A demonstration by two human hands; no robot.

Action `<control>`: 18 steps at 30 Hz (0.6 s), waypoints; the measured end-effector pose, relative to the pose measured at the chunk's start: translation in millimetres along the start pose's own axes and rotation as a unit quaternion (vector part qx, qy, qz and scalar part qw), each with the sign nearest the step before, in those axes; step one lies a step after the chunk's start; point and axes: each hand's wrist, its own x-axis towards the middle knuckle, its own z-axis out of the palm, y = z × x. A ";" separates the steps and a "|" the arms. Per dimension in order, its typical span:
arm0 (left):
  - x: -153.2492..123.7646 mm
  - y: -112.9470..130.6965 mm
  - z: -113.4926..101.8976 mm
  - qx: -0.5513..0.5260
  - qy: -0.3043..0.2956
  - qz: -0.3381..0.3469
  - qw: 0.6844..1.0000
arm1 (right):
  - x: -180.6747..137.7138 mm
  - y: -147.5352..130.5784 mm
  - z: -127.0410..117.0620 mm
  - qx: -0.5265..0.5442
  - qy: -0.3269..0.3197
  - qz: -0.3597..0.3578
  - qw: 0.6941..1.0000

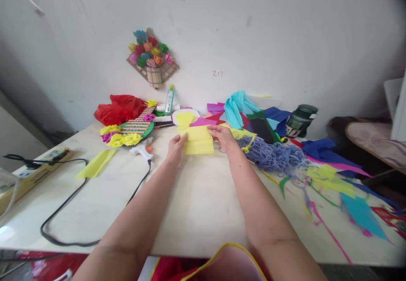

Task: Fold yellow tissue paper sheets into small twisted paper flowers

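Note:
A folded yellow paper sheet [198,141] lies on the pale table [196,205] in front of me. My left hand [175,146] pinches its left edge. My right hand [224,137] presses its fingers on the sheet's upper right corner. Just behind the sheet lie a yellow paper shape on a white plate [185,117] and a pink paper piece [202,122].
A white glue gun [141,150] with a black cord [76,196] lies left, near a power strip [34,169] and a yellow paper strip [95,163]. Purple yarn [274,154], coloured paper scraps [333,179] and a dark jar [300,121] crowd the right. A paper guitar craft [133,128] sits behind.

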 end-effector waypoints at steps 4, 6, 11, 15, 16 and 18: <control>1.4 -4.0 -1.9 -0.003 0.020 0.001 1.000 | 1.8 5.3 2.3 -0.033 -0.011 -0.015 0.999; 2.6 -5.8 -2.6 -0.007 0.026 0.007 1.000 | 1.0 7.5 5.3 -0.051 -0.017 -0.017 0.998; 3.4 -5.0 -4.0 -0.013 0.047 0.004 0.999 | -3.5 9.8 12.9 -0.090 -0.040 -0.022 0.995; 3.6 -2.9 -4.8 0.014 0.102 -0.003 0.995 | -6.5 9.1 15.1 -0.111 -0.057 -0.023 0.992; 4.0 -2.9 -4.7 0.024 0.109 -0.006 0.994 | -6.8 8.9 15.4 -0.110 -0.059 -0.022 0.992; 5.3 -3.5 -4.3 0.037 0.111 -0.010 0.993 | -6.9 8.6 15.9 -0.095 -0.064 -0.021 0.993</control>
